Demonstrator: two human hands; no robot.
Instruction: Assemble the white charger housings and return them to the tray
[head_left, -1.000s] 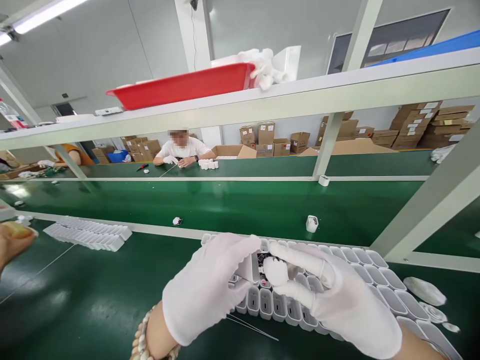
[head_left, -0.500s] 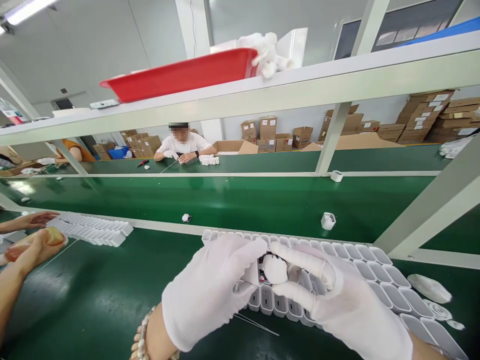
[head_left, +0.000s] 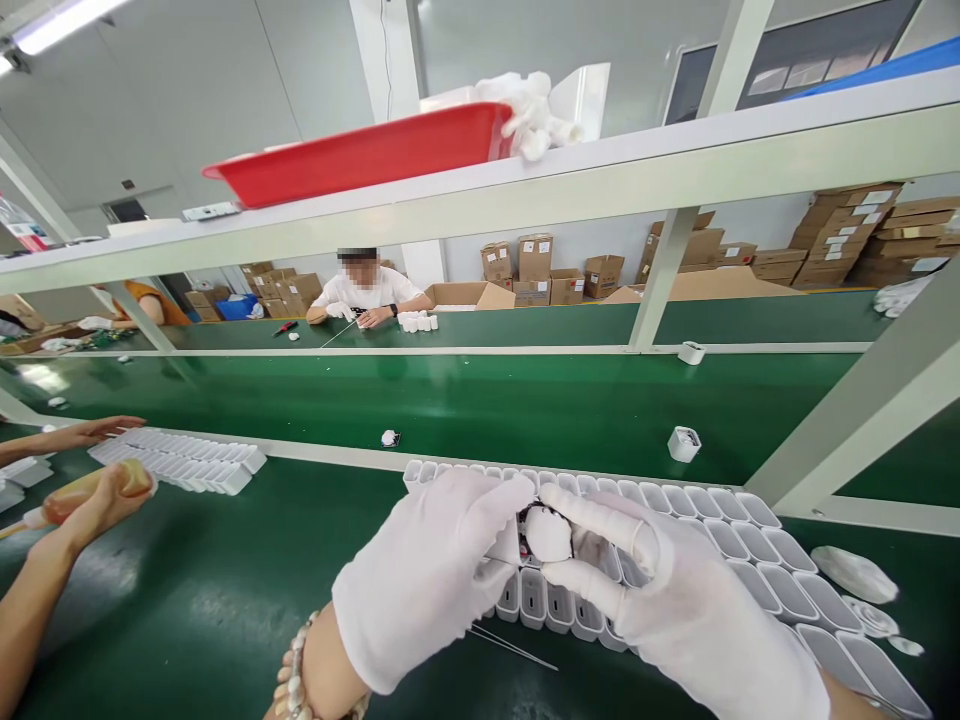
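My left hand [head_left: 427, 580], in a white glove, is closed around a small white plastic housing [head_left: 505, 543]. My right hand [head_left: 682, 600], also gloved, pinches a round white part with a dark circuit board [head_left: 547, 535] between thumb and fingers. The part sits at the housing's open end; how far inside it is, I cannot tell. Under and behind both hands stand rows of open white housings [head_left: 791, 590]. Thin white sticks or wires [head_left: 514, 648] lie on the green table below my hands.
A green conveyor belt [head_left: 525, 395] runs behind the table, carrying a white housing [head_left: 684, 443] and a round part [head_left: 389, 438]. At left, a co-worker's hand [head_left: 101, 510] holds a squeeze bottle beside more housings [head_left: 225, 470]. A post [head_left: 862, 400] rises at right; a shelf [head_left: 637, 190] crosses overhead.
The items on the belt have shifted right. The co-worker's hand with the bottle has moved right, and their other hand reaches slightly farther over the housings. My hands keep nearly the same pose.
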